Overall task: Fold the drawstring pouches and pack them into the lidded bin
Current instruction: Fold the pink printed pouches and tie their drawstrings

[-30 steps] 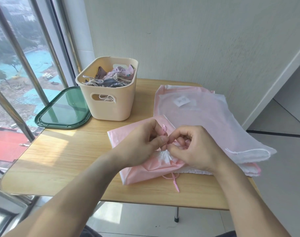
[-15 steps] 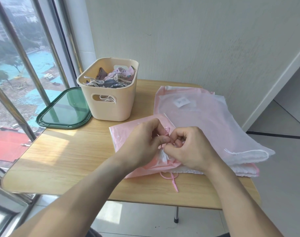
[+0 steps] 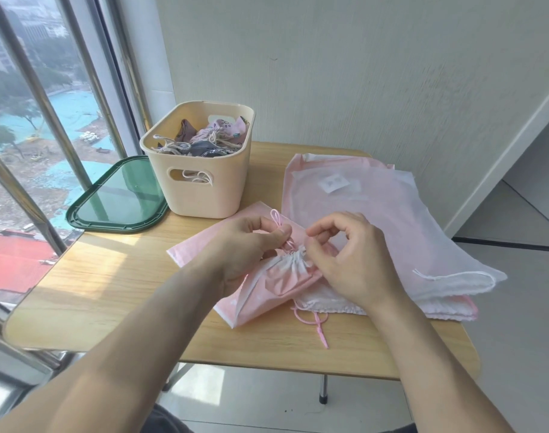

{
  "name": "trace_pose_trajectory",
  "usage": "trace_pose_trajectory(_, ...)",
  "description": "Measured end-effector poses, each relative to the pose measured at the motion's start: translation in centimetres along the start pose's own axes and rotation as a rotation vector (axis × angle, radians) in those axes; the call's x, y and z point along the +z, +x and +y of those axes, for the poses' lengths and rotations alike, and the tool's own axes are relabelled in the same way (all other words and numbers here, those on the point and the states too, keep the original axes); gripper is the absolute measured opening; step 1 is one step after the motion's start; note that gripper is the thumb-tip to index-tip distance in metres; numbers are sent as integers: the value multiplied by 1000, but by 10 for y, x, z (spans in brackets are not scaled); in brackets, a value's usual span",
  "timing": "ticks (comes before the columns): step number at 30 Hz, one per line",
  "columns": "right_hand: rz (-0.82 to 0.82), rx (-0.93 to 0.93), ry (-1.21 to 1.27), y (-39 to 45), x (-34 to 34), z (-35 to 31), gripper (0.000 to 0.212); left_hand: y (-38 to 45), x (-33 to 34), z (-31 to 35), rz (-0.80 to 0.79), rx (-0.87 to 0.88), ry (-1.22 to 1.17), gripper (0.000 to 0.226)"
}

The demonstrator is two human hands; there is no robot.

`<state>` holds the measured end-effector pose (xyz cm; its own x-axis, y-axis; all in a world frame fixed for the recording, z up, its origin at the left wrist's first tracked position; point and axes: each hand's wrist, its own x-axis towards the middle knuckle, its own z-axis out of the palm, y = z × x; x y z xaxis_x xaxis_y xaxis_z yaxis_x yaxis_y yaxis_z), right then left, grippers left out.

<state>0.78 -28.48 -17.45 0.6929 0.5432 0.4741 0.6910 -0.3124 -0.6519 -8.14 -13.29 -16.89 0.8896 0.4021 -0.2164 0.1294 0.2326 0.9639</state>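
From the head view, a light wooden table (image 3: 104, 285) stands against a window on its left and a pale wall behind. Near the middle of the table's front half lies a pink fabric drawstring pouch (image 3: 267, 292), its white gathered mouth bunched up between the two hands. The left hand (image 3: 251, 245) is closed, thumb and fingers pinching the pouch's thin pink drawstring cord (image 3: 279, 223) just above the gathered mouth, the cord's loop standing up over the knuckles. The right hand (image 3: 351, 260) sits just beside it, fingers curled with the tips at the gathered mouth; whether it actually grips fabric or cord I cannot tell. Towards the table's right edge lies a flat stack of large pink and white sheer drawstring bags (image 3: 376, 214), overhanging that edge. At the back left stands a cream plastic bin with cut-out handles (image 3: 204, 195), filled with bundled pouches. Its dark green lid (image 3: 116, 201) lies flat at the left edge, beside the bin.
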Motion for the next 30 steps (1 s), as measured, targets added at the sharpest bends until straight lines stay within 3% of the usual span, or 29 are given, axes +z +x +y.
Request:
trace_pose_trajectory(5,-71,-93,105,-2,4,-5,16,2,-2,1,17,-67,-80,25)
trace_pose_trajectory(10,-92,-15,99,-2,9,-6,12,6,-3,0,30,-89,-52,22)
trace_pose_trajectory(16,-348,92,18,-3,9,-13,15,8,0,-6,83,-29,32,25)
trace_pose_trajectory(23,-515,159,52,-8,-6,-18,15,16,-10,-11,185,18,205,29)
trace_pose_trajectory(27,-545,159,7,-9,-11,-20,15,18,-7,-16,234,110,350,29)
trace_pose_trajectory(30,-392,130,53,-10,-10,-22,14,20,-7,-16,274,166,372,31)
